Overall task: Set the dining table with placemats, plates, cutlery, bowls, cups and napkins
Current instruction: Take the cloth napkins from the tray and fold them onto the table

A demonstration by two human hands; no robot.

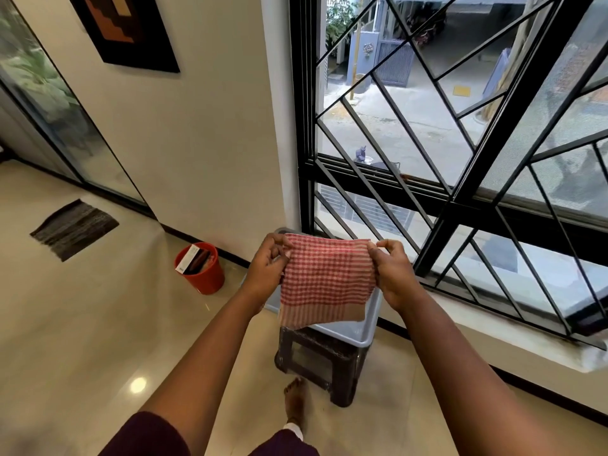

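Holding a red-and-cream checked napkin (325, 281) stretched between both hands at chest height, by the barred window (460, 159). Left hand (268, 269) grip is pinched shut on the napkin's top left corner, right hand (393, 274) grip pinched shut on the top right corner. Cloth hangs down flat from the top edge, bottom edge free. Directly below it is a grey plastic tub (370, 327), sitting on a dark stool (316, 360) on the floor (98, 324); napkin covers most of the tub, can't tell what's inside. My bare foot (294, 399) is just beside the stool. Orange bucket (202, 269) with a box in it stands near the wall, left of the tub. Dark striped mat (74, 228) lies well apart, further left.
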